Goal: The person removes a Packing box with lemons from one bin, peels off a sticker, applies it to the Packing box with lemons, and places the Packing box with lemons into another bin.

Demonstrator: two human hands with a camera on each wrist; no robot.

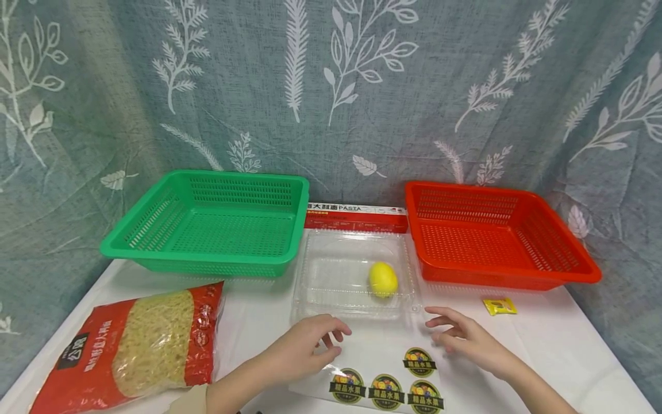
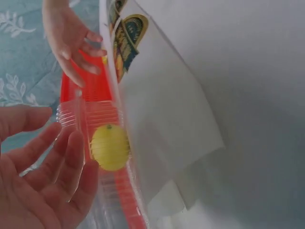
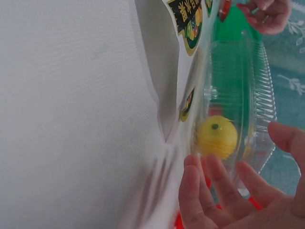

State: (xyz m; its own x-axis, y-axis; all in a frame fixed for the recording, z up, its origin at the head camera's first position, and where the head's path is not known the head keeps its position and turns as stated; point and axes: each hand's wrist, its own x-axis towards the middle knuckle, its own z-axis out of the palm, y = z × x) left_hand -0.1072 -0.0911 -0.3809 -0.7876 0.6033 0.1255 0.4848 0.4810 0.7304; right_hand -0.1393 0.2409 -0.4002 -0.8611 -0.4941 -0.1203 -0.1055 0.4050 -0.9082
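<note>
A clear plastic clamshell box point(image 1: 333, 275) stands mid-table with a yellow lemon point(image 1: 383, 280) inside, toward its right side. In front of it lies a white sticker sheet point(image 1: 372, 345) carrying several round dark fruit labels point(image 1: 386, 391). My left hand point(image 1: 305, 349) hovers over the sheet's left edge, its fingers loosely bent around nothing. Off the box's front right corner is my right hand point(image 1: 468, 339), fingers relaxed and holding nothing. Both wrist views show the lemon point(image 2: 110, 148) through the clear plastic, with loosely spread fingers point(image 3: 224, 183) near the box.
A green basket point(image 1: 207, 265) sits at the back left, a red basket point(image 1: 496, 277) at the back right. Between them lies a red pasta box point(image 1: 357, 222). A red pasta bag point(image 1: 98, 362) rests at front left, a small yellow packet point(image 1: 499, 306) at right.
</note>
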